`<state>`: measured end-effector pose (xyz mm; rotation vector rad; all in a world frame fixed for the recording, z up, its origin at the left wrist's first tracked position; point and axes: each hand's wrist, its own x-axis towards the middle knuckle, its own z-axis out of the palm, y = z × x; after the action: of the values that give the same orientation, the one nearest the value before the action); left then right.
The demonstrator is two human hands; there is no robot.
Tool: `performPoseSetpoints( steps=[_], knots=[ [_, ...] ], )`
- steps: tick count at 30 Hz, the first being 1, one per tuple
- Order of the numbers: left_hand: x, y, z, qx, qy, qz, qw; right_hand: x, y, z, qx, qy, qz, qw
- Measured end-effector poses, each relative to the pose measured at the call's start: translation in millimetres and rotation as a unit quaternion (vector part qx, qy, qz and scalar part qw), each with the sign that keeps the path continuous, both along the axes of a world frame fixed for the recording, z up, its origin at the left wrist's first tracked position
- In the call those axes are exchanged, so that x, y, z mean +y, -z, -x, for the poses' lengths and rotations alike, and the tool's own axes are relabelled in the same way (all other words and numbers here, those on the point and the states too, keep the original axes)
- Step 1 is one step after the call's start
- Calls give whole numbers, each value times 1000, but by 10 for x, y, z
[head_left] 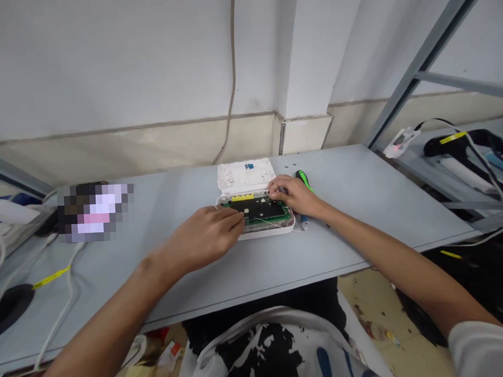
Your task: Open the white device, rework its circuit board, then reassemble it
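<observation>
On the table a shallow white plastic casing lies with a dark circuit board inside it. A yellow strip component sits along the board's back edge, and a thin pale wire crosses its front. My left hand is closed, its fingers bent over the board's left side; the thumb is mostly hidden. At the back right corner, my right hand has its fingers pinched together against the board, and what lies between them is too small to make out. Behind stands the white cover, its inside showing.
A green and black screwdriver lies just beyond my right hand. To the left are a pixelated device, white cables and a black round pad. A metal frame rises at the right; a wall stands behind the table.
</observation>
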<state>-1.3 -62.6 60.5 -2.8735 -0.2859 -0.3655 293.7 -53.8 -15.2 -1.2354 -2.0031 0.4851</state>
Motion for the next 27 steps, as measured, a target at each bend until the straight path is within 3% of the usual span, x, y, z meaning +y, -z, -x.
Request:
performPoseSetpoints(
  steps=[13,21,27],
  knots=[
    [76,19,-32,-16,-2,20,1000,-15,12,14,-29,-6,-17,999],
    [80,-15,-31,-21,20,-10,1000,-1,5,27,-42,-3,-22,999],
    [220,-41,2,-32,-7,53,998,-14,-24,35,-49,-5,-30,998]
  ],
)
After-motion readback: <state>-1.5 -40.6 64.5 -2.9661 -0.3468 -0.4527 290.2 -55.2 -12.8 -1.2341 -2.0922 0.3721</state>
